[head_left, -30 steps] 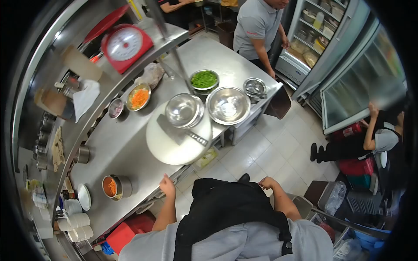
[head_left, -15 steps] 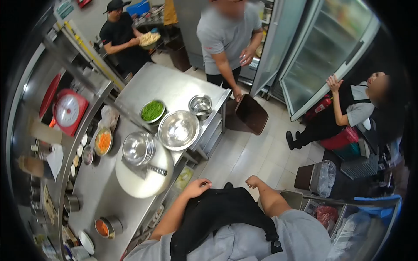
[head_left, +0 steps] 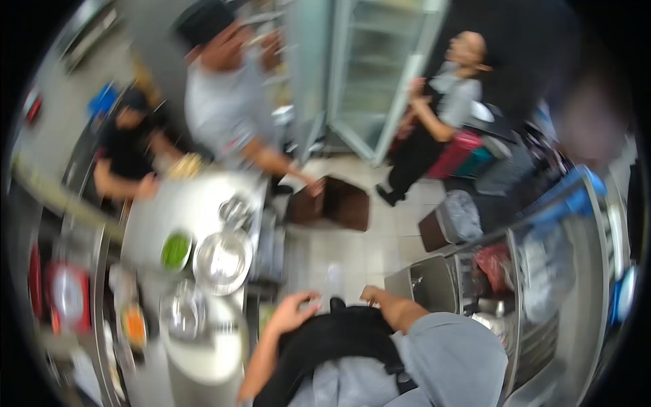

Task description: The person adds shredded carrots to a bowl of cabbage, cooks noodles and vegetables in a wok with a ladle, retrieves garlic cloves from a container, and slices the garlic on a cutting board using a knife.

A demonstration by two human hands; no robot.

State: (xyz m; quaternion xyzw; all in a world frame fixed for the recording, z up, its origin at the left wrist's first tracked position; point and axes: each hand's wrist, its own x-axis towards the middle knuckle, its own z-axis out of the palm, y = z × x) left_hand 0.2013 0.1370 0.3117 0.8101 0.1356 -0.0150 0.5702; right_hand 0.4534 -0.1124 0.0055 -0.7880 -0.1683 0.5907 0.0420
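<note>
My left hand [head_left: 298, 309] hovers in front of my black apron [head_left: 339, 339], fingers apart and nothing in it. My right hand [head_left: 371, 296] hangs just right of the apron; motion smears its fingers. Neither hand touches the steel counter on the left. Closest to my left hand there is a round white cutting board [head_left: 215, 356], bearing stacked steel bowls [head_left: 183, 313] and a dark-handled knife, its handle [head_left: 226, 327] blurred. Behind it stand a wide steel bowl [head_left: 222, 263], a bowl of chopped greens [head_left: 176, 251] and a dish of orange shreds [head_left: 134, 325].
Across the counter, one person [head_left: 230, 102] grips a brown bin [head_left: 346, 203]; another [head_left: 122, 156] is at the far left. A third person [head_left: 434, 122] stands by the open glass fridge door [head_left: 373, 81]. Bins and a steel rack [head_left: 512, 271] line my right.
My view has swung right, so the counter shifts left and the rack shows more. The person with the bin has raised their other hand toward the shelves. My hands stay before the apron.
</note>
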